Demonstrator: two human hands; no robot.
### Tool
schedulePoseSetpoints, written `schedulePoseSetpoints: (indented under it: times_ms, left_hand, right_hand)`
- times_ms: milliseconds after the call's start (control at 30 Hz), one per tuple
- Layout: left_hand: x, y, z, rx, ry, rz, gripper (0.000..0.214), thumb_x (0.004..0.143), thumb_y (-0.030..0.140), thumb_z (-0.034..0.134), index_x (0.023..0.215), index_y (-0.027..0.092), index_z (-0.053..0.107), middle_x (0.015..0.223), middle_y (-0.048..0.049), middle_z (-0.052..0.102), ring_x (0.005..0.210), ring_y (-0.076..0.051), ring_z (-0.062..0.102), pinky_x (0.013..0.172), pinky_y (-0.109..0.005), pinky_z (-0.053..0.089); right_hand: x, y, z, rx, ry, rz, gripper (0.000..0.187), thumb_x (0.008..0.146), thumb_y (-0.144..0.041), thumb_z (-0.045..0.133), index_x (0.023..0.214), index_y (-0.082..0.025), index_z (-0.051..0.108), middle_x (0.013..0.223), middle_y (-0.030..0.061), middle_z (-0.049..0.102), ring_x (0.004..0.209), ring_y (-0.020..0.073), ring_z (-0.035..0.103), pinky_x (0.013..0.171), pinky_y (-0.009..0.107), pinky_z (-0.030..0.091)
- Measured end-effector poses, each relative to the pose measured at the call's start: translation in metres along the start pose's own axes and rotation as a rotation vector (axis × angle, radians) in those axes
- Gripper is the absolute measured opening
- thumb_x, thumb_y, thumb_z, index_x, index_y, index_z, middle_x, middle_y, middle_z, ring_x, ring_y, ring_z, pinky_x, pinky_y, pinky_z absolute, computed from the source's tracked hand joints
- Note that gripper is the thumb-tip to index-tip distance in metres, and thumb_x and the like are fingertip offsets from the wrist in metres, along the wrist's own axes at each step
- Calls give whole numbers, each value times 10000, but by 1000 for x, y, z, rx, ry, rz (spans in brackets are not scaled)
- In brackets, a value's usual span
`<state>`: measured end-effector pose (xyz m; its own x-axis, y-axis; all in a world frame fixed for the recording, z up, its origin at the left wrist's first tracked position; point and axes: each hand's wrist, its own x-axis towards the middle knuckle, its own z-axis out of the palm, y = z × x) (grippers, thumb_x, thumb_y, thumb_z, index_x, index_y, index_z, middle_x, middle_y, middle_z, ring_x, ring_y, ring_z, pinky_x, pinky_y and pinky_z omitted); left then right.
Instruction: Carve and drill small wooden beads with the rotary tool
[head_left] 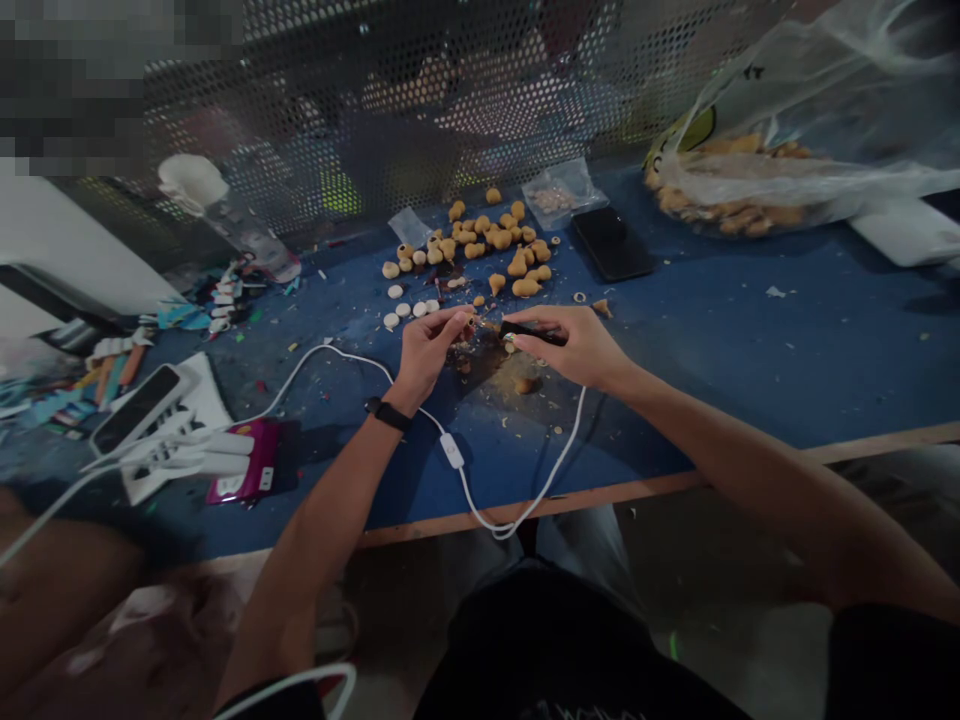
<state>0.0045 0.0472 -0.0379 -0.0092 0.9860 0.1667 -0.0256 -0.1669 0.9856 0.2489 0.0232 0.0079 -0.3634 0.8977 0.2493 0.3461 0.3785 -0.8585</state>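
The black tool (516, 329) is in the right hand (589, 340), fingers tight around it; the left hand (426, 352) pinches a small piece (471, 322), likely to steady it.

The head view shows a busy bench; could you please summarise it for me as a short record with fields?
Left hand: pinches a small piece, too small to identify
Right hand: holds a black tool, its end towards the left hand
Beyond the hands: scattered tan pieces, white discs nearest the left hand
Further right: dark phone-like slab, then a clear bag of brownish contents
Cable: white, looped below the hands in the view, with an inline box
Surface: blue table, littered with scraps
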Motion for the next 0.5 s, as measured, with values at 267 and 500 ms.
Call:
schedulePoseSetpoints:
  times_ms: [267, 500]
  left_hand:
    - [0, 1, 0, 33, 4, 4, 398, 814, 567, 838, 999, 215, 847, 781, -25, 763, 681, -111, 660, 704, -258, 549]
    - [0, 2, 0, 48, 7, 9, 457, 785, 611, 841, 993, 204, 850, 784, -34, 764, 670, -112, 640, 699, -259, 542]
  right_hand:
    - [1, 4, 0, -11, -17, 5, 303, 926, -374, 708, 1191, -276, 817, 1175, 56, 814, 1127, 320, 764, 1010, 489, 619]
    - [1, 5, 0, -40, -39, -10, 311, 935, -386, 706, 1187, -244, 819, 1176, 76, 813, 1091, 321, 771, 969, 475, 627]
